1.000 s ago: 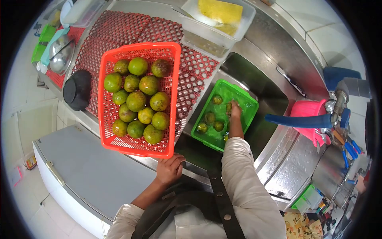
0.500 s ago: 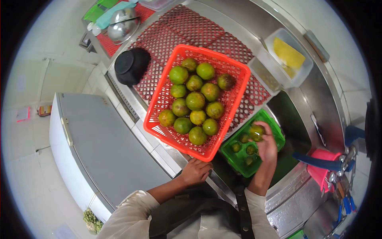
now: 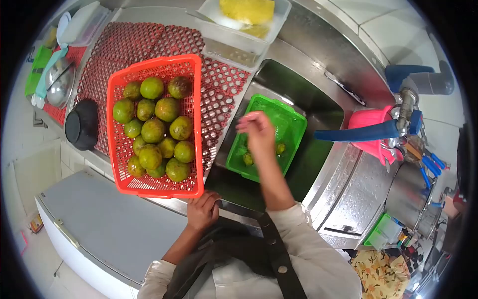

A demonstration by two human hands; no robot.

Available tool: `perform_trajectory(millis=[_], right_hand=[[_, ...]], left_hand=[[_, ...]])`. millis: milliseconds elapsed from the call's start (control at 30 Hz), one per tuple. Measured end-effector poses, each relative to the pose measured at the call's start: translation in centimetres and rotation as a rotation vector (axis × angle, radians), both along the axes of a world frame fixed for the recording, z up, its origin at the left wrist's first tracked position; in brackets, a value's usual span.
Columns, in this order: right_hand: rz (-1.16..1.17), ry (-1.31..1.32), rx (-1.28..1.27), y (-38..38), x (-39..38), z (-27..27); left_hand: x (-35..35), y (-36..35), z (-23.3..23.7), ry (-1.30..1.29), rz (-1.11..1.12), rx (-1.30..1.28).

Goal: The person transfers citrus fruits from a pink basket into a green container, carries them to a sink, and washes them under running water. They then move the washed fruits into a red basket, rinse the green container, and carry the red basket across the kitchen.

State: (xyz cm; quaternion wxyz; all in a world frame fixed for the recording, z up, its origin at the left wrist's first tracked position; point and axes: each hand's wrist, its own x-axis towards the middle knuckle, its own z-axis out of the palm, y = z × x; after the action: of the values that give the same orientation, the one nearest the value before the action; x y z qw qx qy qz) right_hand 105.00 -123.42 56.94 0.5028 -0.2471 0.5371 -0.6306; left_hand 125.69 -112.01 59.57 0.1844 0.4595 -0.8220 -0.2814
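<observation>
An orange plastic basket (image 3: 199,119) holds several green-yellow citrus fruits (image 3: 153,130). My left hand (image 3: 203,209) is at the basket's lower right corner, fingers curled against its rim by the counter edge. Over the left side of a green plastic basket (image 3: 297,115) in the sink, my right hand (image 3: 256,128) is slightly blurred, its fingers stretched to the left and no fruit visible in them. Small green fruits (image 3: 281,148) lie in water in the green basket; my forearm hides part of it.
A red perforated mat (image 3: 134,40) covers the counter. A black bowl (image 3: 82,124) stands left of the orange basket. Behind is a clear container (image 3: 279,20) with a yellow sponge-like item. A blue-handled tap (image 3: 356,132) reaches over the sink (image 3: 323,94), near a pink utensil holder (image 3: 366,119).
The view has swung right. My right hand no longer holds a fruit and has opened. The orange basket shows one more fruit, the green one fewer. My left hand stays at the orange basket's corner.
</observation>
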Motion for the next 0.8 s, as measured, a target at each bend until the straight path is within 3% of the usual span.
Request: perform_trajectory(millis=[33, 100, 167, 233, 333, 400, 433, 500, 533, 567, 633, 800], right_hand=[[0.079, 0.53, 0.173, 0.7, -3.2, -6.1], [0.437, 0.911, 0.578, 3.3, -5.9, -11.7], [0.519, 0.971, 0.551, 5.1, -4.6, -16.8], [0.604, 1.016, 0.527, 5.5, -3.3, -18.1], [0.484, 0.92, 0.519, 5.4, -2.6, -19.3], [0.34, 0.612, 0.719, 5.4, -3.4, -23.2], [0.34, 0.613, 0.722, 5.3, -4.5, -24.6], [0.311, 0.261, 0.843, 4.9, -6.7, -26.2], [0.199, -0.056, 0.862, 4.3, -6.8, -21.5], [0.2, -0.056, 0.864, 4.0, -7.2, -19.9], [-0.128, -0.574, 0.832, 4.0, -9.0, -18.5], [0.09, -0.53, 0.679, 4.2, -10.3, -16.5]], left_hand=[[0.1, 0.2, 0.1, -0.006, 0.007, 0.006], [0.0, 0.1, -0.1, 0.01, 0.006, -0.005], [-0.2, 0.0, -0.2, 0.01, 0.008, -0.011], [-0.2, 0.0, -0.2, -0.001, 0.004, -0.01], [-0.2, 0.1, -0.1, 0.003, 0.005, 0.009], [-0.3, -0.2, 0.1, -0.005, -0.011, 0.009], [-0.3, -0.1, 0.0, -0.004, -0.012, 0.011], [-0.2, 0.0, -0.4, 0.0, -0.006, -0.011], [-0.1, 0.1, -0.3, 0.0, -0.005, -0.01], [-0.1, 0.1, -0.3, 0.001, -0.003, -0.001], [-0.2, 0.0, -0.2, 0.007, 0.0, 0.008], [-0.3, -0.1, 0.3, 0.0, 0.011, 0.052]])
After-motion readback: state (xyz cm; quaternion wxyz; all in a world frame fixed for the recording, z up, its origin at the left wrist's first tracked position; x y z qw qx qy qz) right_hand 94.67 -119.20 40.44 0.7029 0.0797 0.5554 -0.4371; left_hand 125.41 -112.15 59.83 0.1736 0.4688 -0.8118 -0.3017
